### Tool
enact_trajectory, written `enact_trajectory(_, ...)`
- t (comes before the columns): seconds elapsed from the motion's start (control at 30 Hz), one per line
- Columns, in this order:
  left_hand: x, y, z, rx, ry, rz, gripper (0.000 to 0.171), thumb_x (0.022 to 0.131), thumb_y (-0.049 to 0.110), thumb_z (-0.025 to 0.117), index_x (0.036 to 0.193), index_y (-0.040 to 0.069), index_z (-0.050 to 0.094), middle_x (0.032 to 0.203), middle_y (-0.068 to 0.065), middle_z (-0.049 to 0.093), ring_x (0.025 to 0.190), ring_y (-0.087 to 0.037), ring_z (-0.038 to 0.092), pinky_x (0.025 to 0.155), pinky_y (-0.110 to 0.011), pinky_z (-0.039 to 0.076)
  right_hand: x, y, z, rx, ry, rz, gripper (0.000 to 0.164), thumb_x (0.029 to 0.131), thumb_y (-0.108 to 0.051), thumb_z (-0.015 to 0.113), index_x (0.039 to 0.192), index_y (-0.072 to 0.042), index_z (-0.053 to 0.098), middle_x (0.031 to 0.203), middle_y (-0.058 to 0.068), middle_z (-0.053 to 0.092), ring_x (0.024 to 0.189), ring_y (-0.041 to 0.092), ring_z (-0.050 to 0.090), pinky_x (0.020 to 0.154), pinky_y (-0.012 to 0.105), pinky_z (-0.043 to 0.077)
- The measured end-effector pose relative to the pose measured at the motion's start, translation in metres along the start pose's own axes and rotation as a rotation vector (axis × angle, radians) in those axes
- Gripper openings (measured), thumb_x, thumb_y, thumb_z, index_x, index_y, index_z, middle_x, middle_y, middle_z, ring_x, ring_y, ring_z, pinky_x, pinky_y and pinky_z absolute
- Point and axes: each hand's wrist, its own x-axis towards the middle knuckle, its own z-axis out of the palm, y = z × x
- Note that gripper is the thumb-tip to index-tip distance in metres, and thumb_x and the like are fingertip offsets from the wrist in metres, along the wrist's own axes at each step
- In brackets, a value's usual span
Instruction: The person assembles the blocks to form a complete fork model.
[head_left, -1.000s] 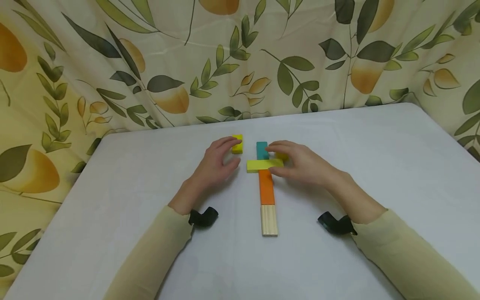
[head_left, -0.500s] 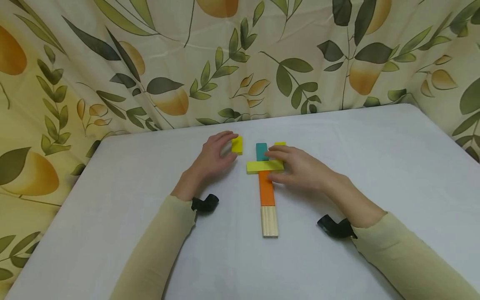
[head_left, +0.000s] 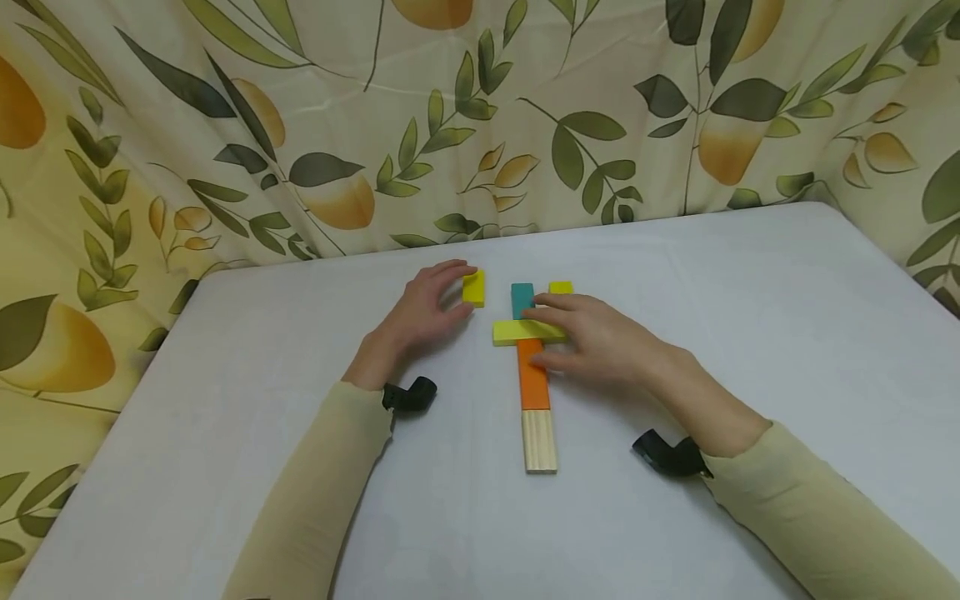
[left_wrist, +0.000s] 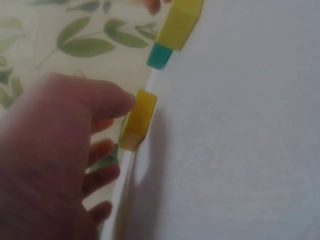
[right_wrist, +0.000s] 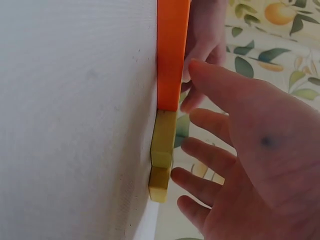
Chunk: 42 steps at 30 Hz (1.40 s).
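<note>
Both hands rest on the white table (head_left: 750,283) around a row of coloured blocks. Left hand (head_left: 420,312) lies relaxed with its thumb and fingertip touching the small yellow block (head_left: 473,287), far and left of the row, not gripping it. Right hand (head_left: 600,337) lies with straight fingers on the long yellow block (head_left: 517,332), which sits crosswise over the row, the thumb touching the orange block (head_left: 533,383). Beyond the crossbar shows a teal block (head_left: 522,297); just right of it lies another yellow block (head_left: 560,287). Nearest end is a plain wooden block (head_left: 539,440). Leaf-print curtains (head_left: 480,125) hang behind.
</note>
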Motion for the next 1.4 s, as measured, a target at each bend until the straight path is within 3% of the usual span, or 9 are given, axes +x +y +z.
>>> enact_trajectory(0.53, 0.001, -0.004, 0.001, 0.021, -0.003, -0.003, 0.052, 0.095, 0.025, 0.062, 0.144, 0.01, 0.055, 0.157, -0.01, 0.041, 0.142, -0.033, 0.034, 0.115, -0.054, 0.022, 0.001, -0.001, 0.002, -0.044, -0.024, -0.018, 0.056, 0.096, -0.037, 0.069, 0.144, -0.011, 0.058, 0.156, 0.012, 0.043, 0.143, 0.037, 0.035, 0.116, 0.056, 0.024)
enact_trajectory(0.87, 0.002, -0.006, 0.003, 0.029, -0.014, -0.003, 0.052, 0.095, 0.025, 0.062, 0.145, 0.01, 0.055, 0.156, -0.008, 0.042, 0.141, -0.036, 0.034, 0.114, -0.053, 0.023, 0.0, -0.001, 0.001, -0.058, -0.028, -0.041, 0.053, 0.097, -0.034, 0.067, 0.143, -0.008, 0.058, 0.151, 0.012, 0.049, 0.141, 0.041, 0.037, 0.116, 0.057, 0.024)
enact_trajectory(1.4, 0.002, -0.01, 0.006, -0.024, 0.016, 0.055, 0.048, 0.095, 0.021, 0.07, 0.14, 0.009, 0.059, 0.147, -0.006, 0.054, 0.136, -0.027, 0.042, 0.114, -0.046, 0.026, 0.0, -0.002, 0.002, -0.077, -0.038, -0.044, 0.054, 0.098, -0.036, 0.066, 0.143, -0.008, 0.058, 0.151, 0.013, 0.049, 0.142, 0.041, 0.036, 0.116, 0.058, 0.022)
